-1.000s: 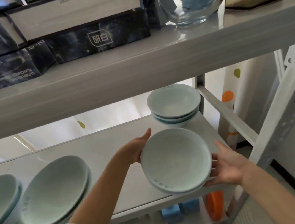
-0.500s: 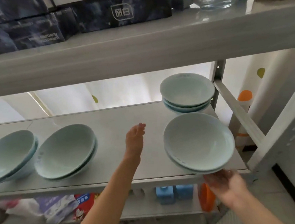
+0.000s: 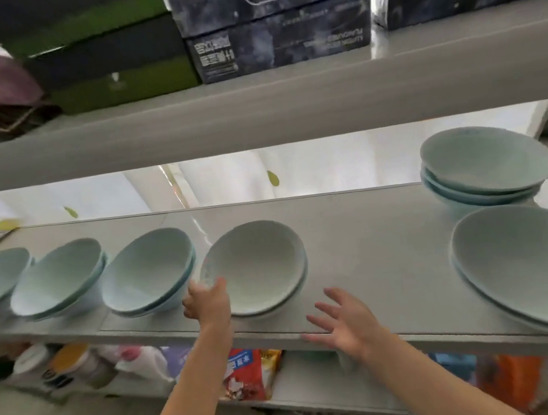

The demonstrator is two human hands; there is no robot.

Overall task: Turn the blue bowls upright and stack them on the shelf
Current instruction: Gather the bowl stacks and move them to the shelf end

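The left hand (image 3: 206, 303) has its fingers curled over the near rim of a tilted pair of pale blue ceramic bowls (image 3: 256, 268), pinching that edge; the pair leans on the grey metal shelf (image 3: 357, 249), mouths turned towards the person rather than up. The right hand (image 3: 345, 322) is spread wide, fingers straight and apart, holding nothing; it hovers at the shelf's front edge, just right of the gripped pair and not touching it. To the left of the left hand a row of more tilted blue bowls (image 3: 148, 274) leans the same way, seemingly nested in twos; well to the right of the right hand sit a far stack of upright bowls (image 3: 484, 164) and a near stack (image 3: 528, 265), both apparently finished. The step in hand looks like righting the next leaning pair; the next move calls for the right hand to take the opposite rim so both hands share the weight, then tipping the bowls level and carrying them rightward onto a stack; glazed nested bowls may slide apart if lifted by one edge.
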